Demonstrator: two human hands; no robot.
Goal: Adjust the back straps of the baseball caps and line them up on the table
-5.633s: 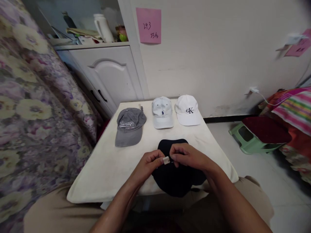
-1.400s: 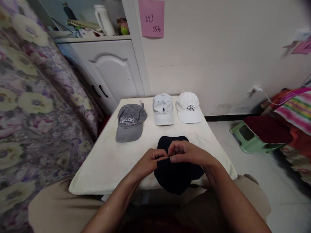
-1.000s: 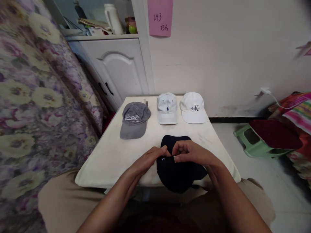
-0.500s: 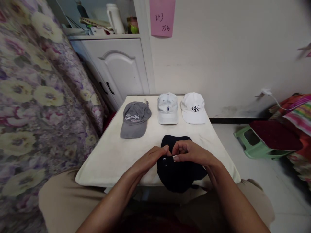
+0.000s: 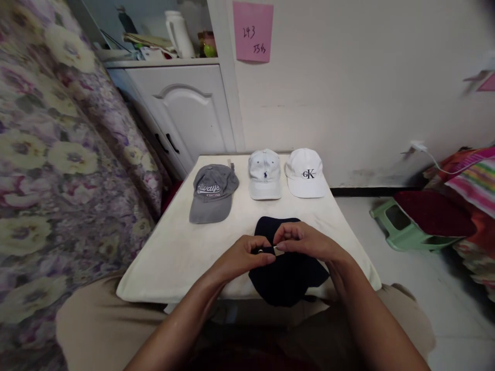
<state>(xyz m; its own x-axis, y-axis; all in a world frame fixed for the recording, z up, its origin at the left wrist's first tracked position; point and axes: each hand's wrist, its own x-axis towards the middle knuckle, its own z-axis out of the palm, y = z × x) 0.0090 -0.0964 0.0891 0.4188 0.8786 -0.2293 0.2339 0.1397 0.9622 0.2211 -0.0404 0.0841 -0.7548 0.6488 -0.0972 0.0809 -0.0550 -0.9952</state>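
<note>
A black baseball cap [image 5: 284, 281] lies at the front of the table, its brim pointing toward the wall. My left hand [image 5: 247, 255] pinches the cap's strap at the left, with a small ring-like glint between thumb and fingers. Close beside it, my right hand [image 5: 299, 242] has thumb and forefinger closed on a small pale metal buckle [image 5: 278, 250] on that strap. Behind them sit a grey cap [image 5: 212, 193] with white lettering, a pale blue cap [image 5: 265, 175] and a white cap [image 5: 305, 172] with a dark monogram.
A cream cloth covers the table [image 5: 174, 257]. Past its back edge are a white cabinet [image 5: 189, 108] and the wall. A floral curtain [image 5: 77, 180] hangs at the left. On the floor at the right stands a green stool [image 5: 398, 226] with a dark red top.
My left thumb has come down from above onto the strap, and the fingers now close around it. The buckle shows more clearly at my right fingertips. The other caps stay put.
</note>
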